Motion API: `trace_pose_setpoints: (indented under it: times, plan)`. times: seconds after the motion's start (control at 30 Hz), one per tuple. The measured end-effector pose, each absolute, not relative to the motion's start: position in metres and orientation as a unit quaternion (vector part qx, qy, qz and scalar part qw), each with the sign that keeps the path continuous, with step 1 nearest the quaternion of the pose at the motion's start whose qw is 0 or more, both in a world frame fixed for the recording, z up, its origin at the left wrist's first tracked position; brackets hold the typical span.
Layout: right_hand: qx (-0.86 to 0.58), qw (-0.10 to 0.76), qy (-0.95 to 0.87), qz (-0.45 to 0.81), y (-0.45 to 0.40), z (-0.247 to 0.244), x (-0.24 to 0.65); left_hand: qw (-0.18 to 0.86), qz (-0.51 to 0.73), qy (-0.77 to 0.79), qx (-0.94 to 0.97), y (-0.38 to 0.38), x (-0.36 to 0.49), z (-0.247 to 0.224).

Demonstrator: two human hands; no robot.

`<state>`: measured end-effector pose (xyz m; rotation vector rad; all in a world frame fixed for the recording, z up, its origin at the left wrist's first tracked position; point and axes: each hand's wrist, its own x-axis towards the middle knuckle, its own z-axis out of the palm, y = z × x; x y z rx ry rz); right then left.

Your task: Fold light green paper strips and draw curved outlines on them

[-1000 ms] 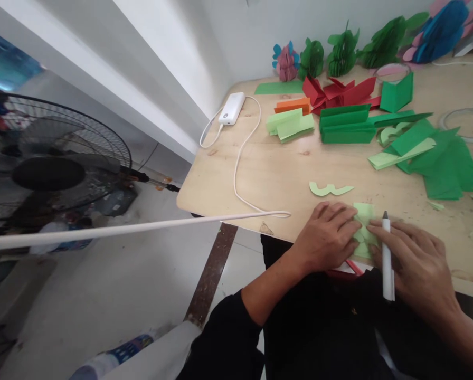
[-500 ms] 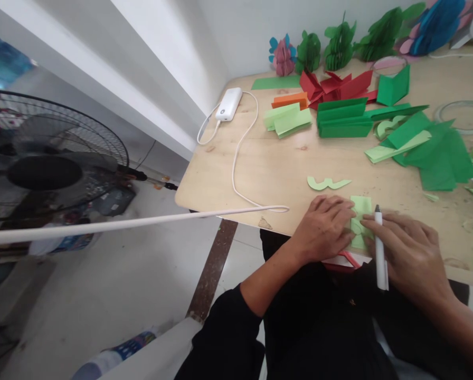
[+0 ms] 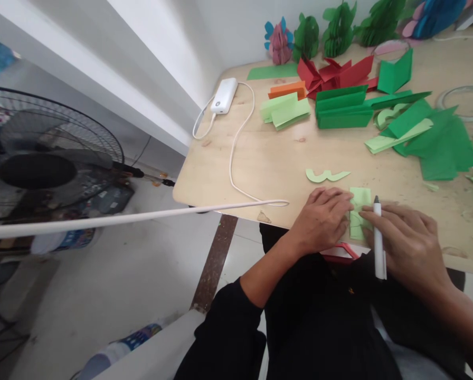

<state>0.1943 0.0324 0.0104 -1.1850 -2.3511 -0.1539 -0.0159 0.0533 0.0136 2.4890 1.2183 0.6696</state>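
A light green paper strip (image 3: 360,194) with faint drawn curved lines lies near the table's front edge. My left hand (image 3: 324,217) holds its left side, fingers bent and close together. From the right, the fingertips of my right hand (image 3: 408,237) rest on the strip. A white pen (image 3: 378,248) is held in that same hand, its dark tip pointing away from me and lifted off the paper. Just beyond my left hand lies a wavy light green paper cutout (image 3: 327,174). Something red (image 3: 346,249) shows below the table edge, partly covered.
Folded green paper (image 3: 343,108), red paper (image 3: 335,76) and light green pieces (image 3: 286,110) occupy the table's far half. Paper figures (image 3: 339,31) line the wall. A white cable (image 3: 141,218) runs from a power bank (image 3: 224,96) across the left edge. A fan (image 3: 38,169) stands left.
The view has shifted slightly, so the table contents appear a little higher. Both hands stay at the paper strip, and the pen remains in my right hand.
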Motion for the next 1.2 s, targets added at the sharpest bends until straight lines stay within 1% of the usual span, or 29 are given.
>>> trace_pose_setpoints:
  times: [0.33,0.6,0.8,1.2]
  plan:
    - [-0.438,0.248,-0.862,-0.057,0.032,0.016,0.191,0.152,0.224,0.412,0.870,0.054,-0.018,0.010]
    - [-0.408,0.244,-0.877,-0.071,0.036,0.017,0.195,0.162,0.210,0.415,0.870,0.055,-0.018,0.012]
    - [-0.390,0.243,-0.887,-0.051,0.040,0.016,0.201,0.158,0.223,0.411,0.869,0.055,-0.019,0.011]
    - [-0.416,0.253,-0.872,-0.058,0.037,0.012,0.198,0.161,0.227,0.416,0.866,0.054,-0.018,0.015]
